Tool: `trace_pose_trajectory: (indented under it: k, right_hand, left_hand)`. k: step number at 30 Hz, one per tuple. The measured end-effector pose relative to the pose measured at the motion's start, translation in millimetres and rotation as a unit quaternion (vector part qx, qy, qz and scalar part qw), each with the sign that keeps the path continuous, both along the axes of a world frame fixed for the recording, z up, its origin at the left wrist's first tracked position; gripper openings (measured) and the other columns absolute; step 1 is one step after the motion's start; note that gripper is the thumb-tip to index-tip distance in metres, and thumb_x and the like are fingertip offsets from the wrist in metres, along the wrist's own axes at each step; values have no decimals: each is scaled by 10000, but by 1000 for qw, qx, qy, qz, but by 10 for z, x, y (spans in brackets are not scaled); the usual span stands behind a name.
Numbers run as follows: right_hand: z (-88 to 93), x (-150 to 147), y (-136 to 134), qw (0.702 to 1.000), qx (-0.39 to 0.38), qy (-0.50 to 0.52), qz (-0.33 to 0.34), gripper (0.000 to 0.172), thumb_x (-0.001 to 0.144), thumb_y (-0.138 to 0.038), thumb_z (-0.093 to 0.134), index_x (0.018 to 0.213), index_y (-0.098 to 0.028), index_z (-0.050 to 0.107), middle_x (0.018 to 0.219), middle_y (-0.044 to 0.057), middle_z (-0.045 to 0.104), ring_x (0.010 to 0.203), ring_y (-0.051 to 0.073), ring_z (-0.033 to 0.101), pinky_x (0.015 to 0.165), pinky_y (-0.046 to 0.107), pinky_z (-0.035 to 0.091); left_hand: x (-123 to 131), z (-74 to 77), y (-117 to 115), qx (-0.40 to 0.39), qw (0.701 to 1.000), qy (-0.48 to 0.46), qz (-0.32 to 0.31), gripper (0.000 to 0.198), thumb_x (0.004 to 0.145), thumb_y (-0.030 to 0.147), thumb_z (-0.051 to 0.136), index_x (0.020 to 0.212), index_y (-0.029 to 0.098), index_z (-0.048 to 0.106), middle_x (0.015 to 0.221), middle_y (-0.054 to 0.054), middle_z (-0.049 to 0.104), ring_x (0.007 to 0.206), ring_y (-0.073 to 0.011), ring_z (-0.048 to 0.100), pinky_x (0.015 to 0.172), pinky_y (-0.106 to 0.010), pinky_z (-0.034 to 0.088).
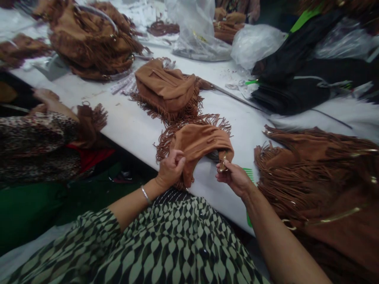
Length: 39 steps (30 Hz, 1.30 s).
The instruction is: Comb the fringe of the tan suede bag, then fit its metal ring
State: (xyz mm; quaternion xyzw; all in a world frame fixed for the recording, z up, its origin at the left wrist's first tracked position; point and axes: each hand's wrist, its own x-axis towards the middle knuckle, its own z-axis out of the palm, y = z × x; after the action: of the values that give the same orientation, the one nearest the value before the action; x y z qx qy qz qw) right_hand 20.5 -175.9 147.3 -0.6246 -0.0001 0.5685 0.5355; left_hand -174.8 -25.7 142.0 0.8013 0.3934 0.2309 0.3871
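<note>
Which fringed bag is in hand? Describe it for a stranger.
On the long white table, go to the near edge. The small tan fringed bag there sits between the left hand and right hand, gold fitting pinched at one end; the bag behind it lies untouched.

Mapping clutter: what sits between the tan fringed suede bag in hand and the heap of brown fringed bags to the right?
Head view: a green plastic comb on the white table, partly hidden by the right hand gripping the tan fringed suede bag.
</note>
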Motion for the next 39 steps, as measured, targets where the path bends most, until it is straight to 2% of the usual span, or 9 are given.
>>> trace_pose_trajectory:
  k: [6,17,21,24,26,28,32,35,39]
  right_hand:
    - [148,-399,214,998,-26,9,-65,261,925,-335,433,837,-142,584,616,16,596,504,119,592,474,219,485]
    - [267,-850,352,995,-45,24,-82,167,901,-299,441,837,-173,530,607,-22,567,456,107,567,452,215,456]
    - [286,-737,245,993,-55,-93,43,367,886,-459,410,761,-155,574,541,-9,522,409,108,496,442,239,429]
    - [312,-508,116,900,-83,-415,109,424,848,-510,427,683,-162,603,548,28,542,504,152,524,543,294,465]
    - [314,-355,105,798,-46,-592,102,351,844,-443,439,857,-162,649,801,87,645,770,213,598,741,353,481]
    - [278,-257,179,743,26,-651,155,361,845,-360,432,1095,-175,615,1119,105,618,1046,238,547,916,389,418]
    - [84,-269,444,717,64,-622,308,356,827,-296,461,1133,-208,619,1179,83,610,1140,247,494,976,419,359]
    - [-27,-344,582,716,37,-630,298,269,833,-303,477,1000,-206,665,1076,87,657,1072,250,530,985,444,325]
    - [34,-333,653,767,51,-578,273,241,847,-328,449,832,-227,667,822,28,697,842,197,600,961,436,349]
  left_hand:
    - [127,4,-341,7,974,-68,-217,465,792,425,632,1158,157,531,868,-32,612,602,-93,539,642,-226,480]
    - [250,13,-244,-22,961,-148,-231,209,860,259,523,983,160,660,858,-66,640,807,-155,594,768,-278,482]
    - [309,55,-167,-220,950,-147,-164,185,833,288,548,800,128,635,681,-27,627,563,-95,564,552,-208,458]
    - [368,65,-83,-381,904,-133,-145,251,798,312,577,645,115,553,480,22,534,385,-57,470,406,-158,349]
    - [401,46,-48,-427,883,-133,-142,260,761,311,611,610,114,533,457,27,524,365,-51,462,389,-147,332]
    - [431,12,-34,-443,876,-139,-131,263,733,323,636,609,112,539,477,22,540,362,-47,462,378,-145,325]
    - [482,-33,-8,-439,883,-138,-94,318,726,373,644,585,115,524,480,23,533,356,-43,454,358,-144,302]
    - [502,2,41,-406,901,-128,-80,346,726,406,649,583,117,521,467,38,510,350,-36,428,353,-146,290]
    - [496,77,121,-369,919,-121,-64,344,708,418,663,600,118,531,479,47,505,357,-29,406,353,-146,289]
